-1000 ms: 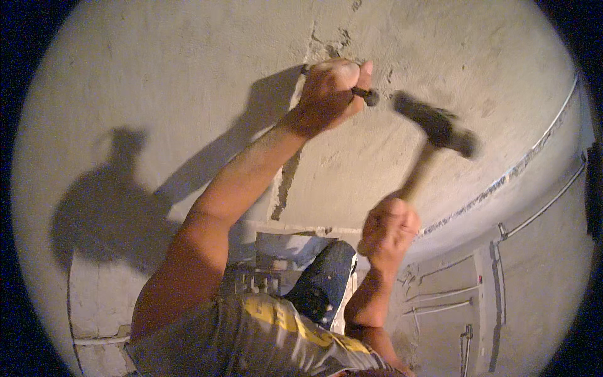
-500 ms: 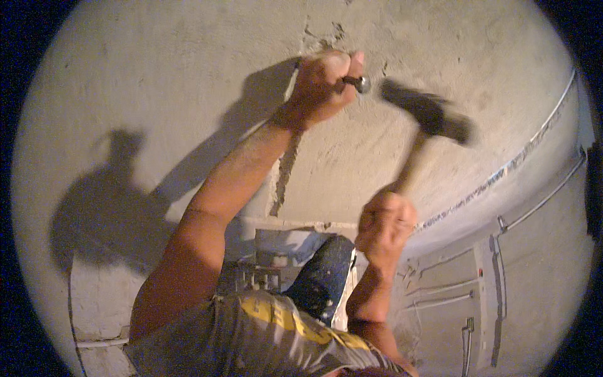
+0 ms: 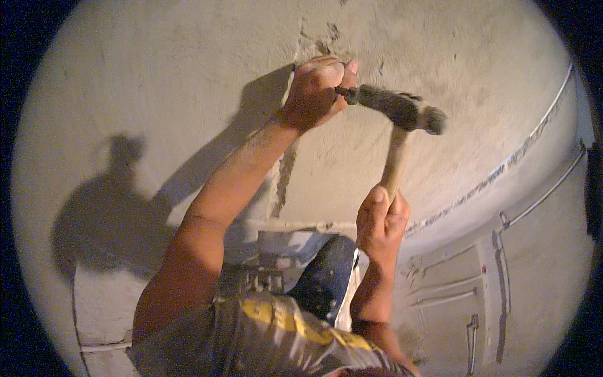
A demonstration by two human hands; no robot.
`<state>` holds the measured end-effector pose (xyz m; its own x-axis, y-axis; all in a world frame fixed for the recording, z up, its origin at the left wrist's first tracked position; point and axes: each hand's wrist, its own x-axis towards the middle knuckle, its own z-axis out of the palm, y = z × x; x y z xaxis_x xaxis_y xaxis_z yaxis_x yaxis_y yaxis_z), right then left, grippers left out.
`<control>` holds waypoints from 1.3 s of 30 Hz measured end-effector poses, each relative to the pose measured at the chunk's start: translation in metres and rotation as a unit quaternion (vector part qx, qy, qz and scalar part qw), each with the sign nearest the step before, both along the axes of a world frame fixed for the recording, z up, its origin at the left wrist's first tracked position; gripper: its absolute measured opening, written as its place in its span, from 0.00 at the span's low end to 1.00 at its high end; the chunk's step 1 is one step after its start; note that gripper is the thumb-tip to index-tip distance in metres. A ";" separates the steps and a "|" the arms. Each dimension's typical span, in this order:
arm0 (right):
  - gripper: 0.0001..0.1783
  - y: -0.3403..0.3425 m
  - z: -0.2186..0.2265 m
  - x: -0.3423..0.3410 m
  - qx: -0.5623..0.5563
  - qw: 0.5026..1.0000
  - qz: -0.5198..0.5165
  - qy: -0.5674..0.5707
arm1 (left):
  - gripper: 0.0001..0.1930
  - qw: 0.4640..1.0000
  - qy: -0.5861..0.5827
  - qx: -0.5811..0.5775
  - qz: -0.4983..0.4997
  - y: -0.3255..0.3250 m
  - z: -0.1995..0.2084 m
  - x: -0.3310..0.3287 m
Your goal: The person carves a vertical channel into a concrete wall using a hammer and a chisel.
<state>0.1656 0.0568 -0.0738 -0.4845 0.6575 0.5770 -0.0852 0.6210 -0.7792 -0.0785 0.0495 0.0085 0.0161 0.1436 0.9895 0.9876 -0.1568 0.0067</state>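
My left hand is closed round a chisel, whose dark end sticks out past my fingers; the rest of it is hidden in my fist and behind it. With my right hand I grip the wooden handle of a hammer. The hammer's dark metal head touches the end of the chisel or lies right in front of it. Behind my left fist is the rough plastered wall, with chipped patches just above the fist and a narrow cut groove running down below it.
On the right, pipes run along another wall with cut channels. A long rough groove curves down the right side. Low in the middle lie a pale block-like object and my dark-trousered leg.
The hammer has swung left, from a blurred spot apart from the chisel to its end. My left hand keeps its hold and sits slightly lower in view.
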 end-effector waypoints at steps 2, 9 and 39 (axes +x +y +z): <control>0.22 0.002 -0.006 0.007 -0.022 0.998 0.012 0.058 | 0.16 0.992 0.119 -0.029 -0.026 0.010 -0.014 -0.006; 0.28 -0.027 -0.038 0.040 -0.178 0.936 0.110 0.282 | 0.19 0.974 0.170 -0.141 -0.057 0.004 -0.063 -0.004; 0.24 0.013 -0.063 -0.011 -0.306 0.931 0.140 0.142 | 0.18 0.989 0.102 -0.093 0.046 0.027 -0.010 0.024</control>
